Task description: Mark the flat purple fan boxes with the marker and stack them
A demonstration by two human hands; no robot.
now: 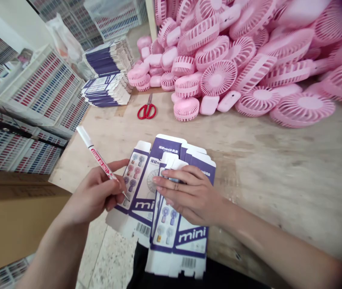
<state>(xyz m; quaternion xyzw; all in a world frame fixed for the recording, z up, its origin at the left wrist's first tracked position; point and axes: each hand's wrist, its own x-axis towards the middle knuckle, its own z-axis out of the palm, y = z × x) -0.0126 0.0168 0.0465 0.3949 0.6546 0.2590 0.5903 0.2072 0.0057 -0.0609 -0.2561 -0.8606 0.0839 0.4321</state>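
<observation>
Flattened mini-fan cartons [165,218], overhanging the near edge of the wooden table [279,168], should be light, stiff yet creasable (perhaps slick where printed); hold side folds. Right hand [193,193] lies outstretched across them; left hand [100,192] pinches a marker pen [101,159].

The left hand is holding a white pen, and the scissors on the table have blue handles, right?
Not quite: the scissors have red handles, not blue, as the head view shows. The left hand does hold the white pen.
</observation>
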